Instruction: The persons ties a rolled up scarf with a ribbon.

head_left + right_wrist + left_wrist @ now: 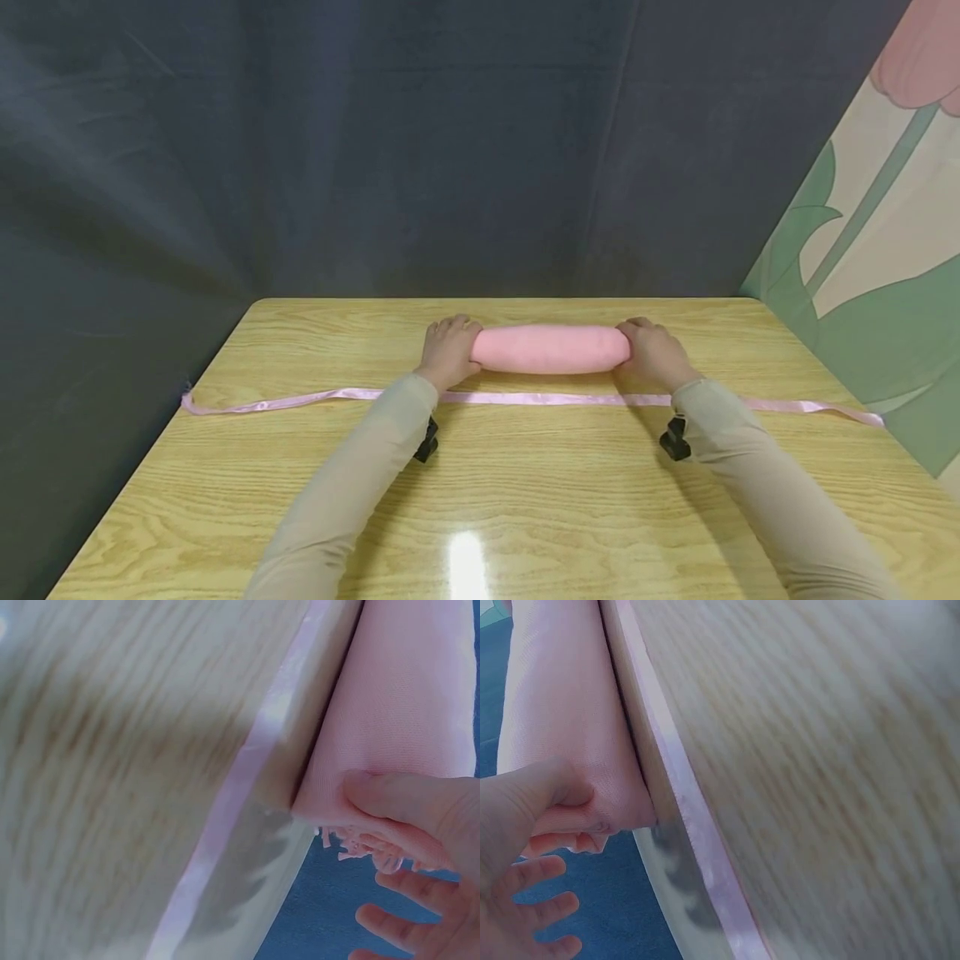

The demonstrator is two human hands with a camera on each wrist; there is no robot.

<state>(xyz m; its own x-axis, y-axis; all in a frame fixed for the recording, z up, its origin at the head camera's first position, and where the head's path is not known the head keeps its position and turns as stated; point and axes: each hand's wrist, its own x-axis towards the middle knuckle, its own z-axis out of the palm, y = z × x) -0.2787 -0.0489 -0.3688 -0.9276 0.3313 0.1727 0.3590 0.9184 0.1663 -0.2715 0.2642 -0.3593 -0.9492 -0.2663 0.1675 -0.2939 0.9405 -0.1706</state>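
A rolled-up pink scarf point(551, 348) of finely knit cloth lies crosswise at the back half of the wooden table, with fringe point(356, 844) showing at its right end in the right wrist view. At the left end my left hand point(450, 350) grips the roll, thumb pressed on its near side. My right hand point(656, 354) grips the opposite end the same way. In both wrist views the lower fingers spread away from the cloth. Just in front of the roll, a pink satin ribbon point(540, 399) stretches across the table, passing beneath both forearms.
The ribbon spans the wood-grain tabletop point(525, 492) from its left edge to its right edge. Behind and to the left hangs a dark curtain point(450, 150). A tulip-patterned cloth point(892, 275) borders the right side. Black wrist mounts point(676, 439) sit under both sleeves.
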